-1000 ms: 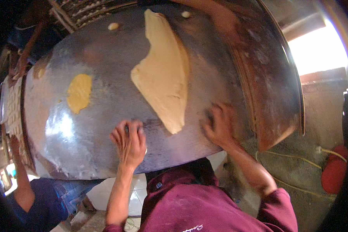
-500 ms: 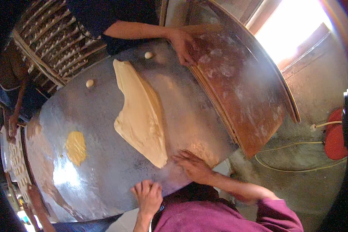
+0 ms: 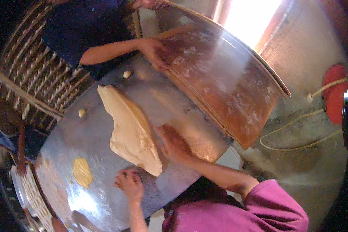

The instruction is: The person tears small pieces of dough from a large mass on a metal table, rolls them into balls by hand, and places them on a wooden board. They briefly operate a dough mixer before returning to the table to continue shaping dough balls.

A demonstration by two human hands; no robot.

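Observation:
A long, pale slab of dough (image 3: 129, 129) lies slantwise on the metal tabletop (image 3: 100, 143). Close to its lower left edge is my left hand (image 3: 130, 185), fingers apart and a little bent, holding nothing. On the other side, my right hand (image 3: 174, 145) reaches along the dough's right edge with fingers stretched out. Motion blurs it, and I cannot tell whether it touches the dough. A flattened yellow lump, like soft fat (image 3: 82, 173), sits to the left. Two small dough balls rest farther off, one at the left (image 3: 81, 113) and one at the far edge (image 3: 127, 74).
Across the table a person in dark clothing rests a hand (image 3: 154, 52) on a flour-marked wooden panel (image 3: 216, 81) along the right side. Slatted racks (image 3: 38, 77) stand far left. Near left is a tray of small pieces (image 3: 33, 193). A yellow cable (image 3: 294, 149) lies at right.
My right hand has moved up along the dough's right edge. My left hand has come farther onto the table, nearer the yellow lump. The whole view has turned and shifted.

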